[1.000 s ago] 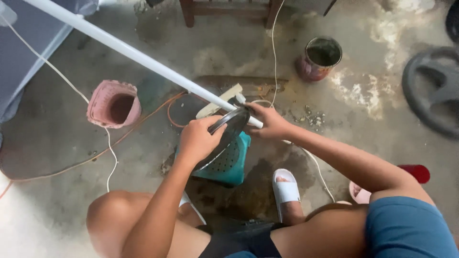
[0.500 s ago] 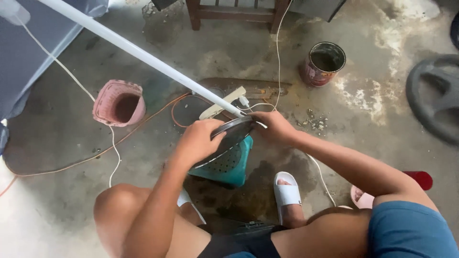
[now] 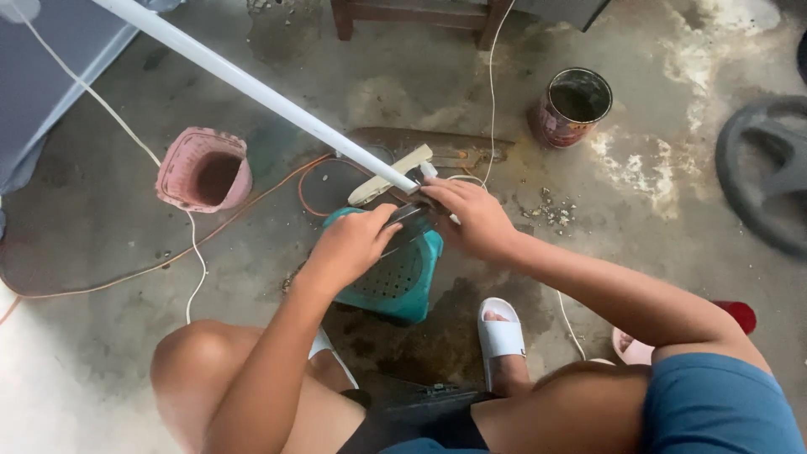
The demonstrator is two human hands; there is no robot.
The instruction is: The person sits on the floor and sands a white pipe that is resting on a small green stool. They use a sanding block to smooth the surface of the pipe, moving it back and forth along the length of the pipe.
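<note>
Both hands close on the white tube's (image 3: 252, 88) near end, left hand (image 3: 349, 248) apparently gripping a dark curved piece (image 3: 410, 220), right hand (image 3: 475, 220) nearer the tube, which slants up-left.

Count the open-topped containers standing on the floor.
2: a pink pot left of the white tube, and a rusty tin can at upper right. Others may lie out of frame.

The person wears blue shorts (image 3: 723, 408) and white slide sandals (image 3: 501, 335). Both arms are bare, without sleeves, and the knees are bare too.
</note>
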